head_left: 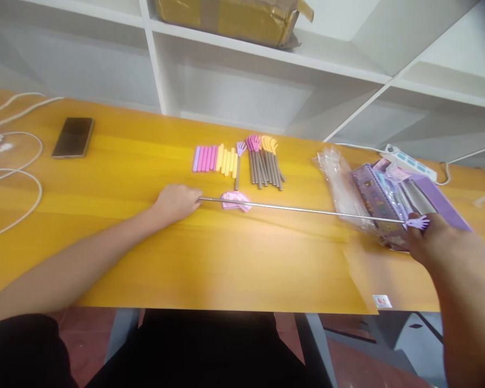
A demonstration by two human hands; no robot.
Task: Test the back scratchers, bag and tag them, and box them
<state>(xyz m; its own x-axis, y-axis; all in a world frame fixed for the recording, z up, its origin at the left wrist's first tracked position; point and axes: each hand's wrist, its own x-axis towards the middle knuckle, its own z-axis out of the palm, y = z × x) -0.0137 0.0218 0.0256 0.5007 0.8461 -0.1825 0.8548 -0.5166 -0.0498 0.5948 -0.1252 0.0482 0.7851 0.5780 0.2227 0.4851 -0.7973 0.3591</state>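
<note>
A long thin metal rod [299, 209] with a small purple hand-shaped head [418, 222] stretches between my two hands above the table. My left hand [178, 202] is closed round its left end. At the right, my right hand [432, 237] grips it by the purple head. Under the rod lie pink paper pieces [235, 201]. Behind them are pink tubes [206, 159], yellow tubes [227, 161] and one purple-headed stick [237, 167]. Beside these lie several short metal sticks with pink heads [254, 143] and yellow heads [269, 144].
An open purple box [366, 188] with packets, clear plastic bags [339, 186] and a power strip [412, 161] are at the right. A phone [73, 138] and white cables [24, 172] lie left. White shelves [242, 86] with a taped package [230, 19] stand behind.
</note>
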